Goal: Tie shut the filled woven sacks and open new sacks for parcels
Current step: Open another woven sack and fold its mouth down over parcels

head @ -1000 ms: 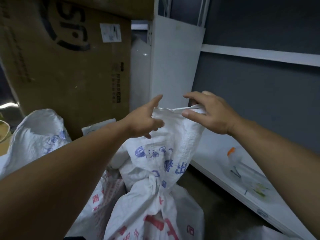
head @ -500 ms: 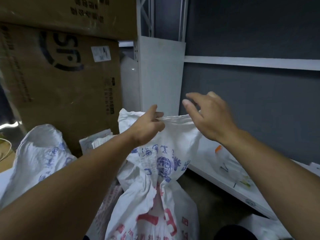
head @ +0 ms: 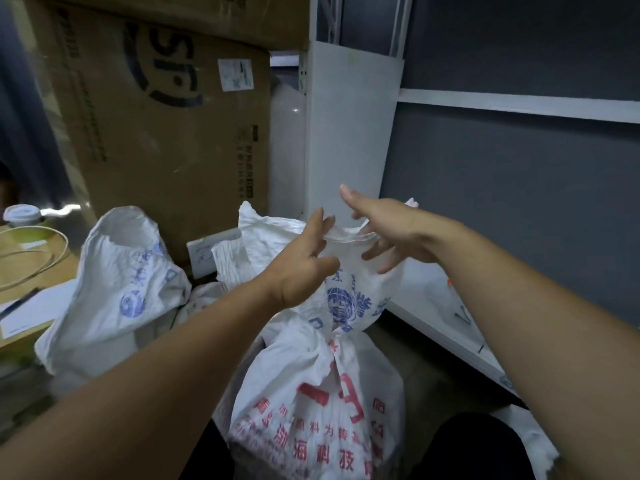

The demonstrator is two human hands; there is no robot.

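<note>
Left hand (head: 298, 271) up at chest height, palm in, fingers pinching the sack (head: 332, 382) mouth hem | right hand (head: 391, 230) just beside it, palm down, fingers spread loose, gripping nothing, over the same hem | sack stands between the forearms, neck gathered, in front of the white shelf (head: 446, 327)

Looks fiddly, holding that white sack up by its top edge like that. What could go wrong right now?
The left hand pinches the rim of the sack while the right hand has its fingers spread, so the mouth hangs from one grip and may slip and flop shut. The sack slumped on the left and the cardboard box crowd the spot, so the mouth might snag as it is spread.
</note>
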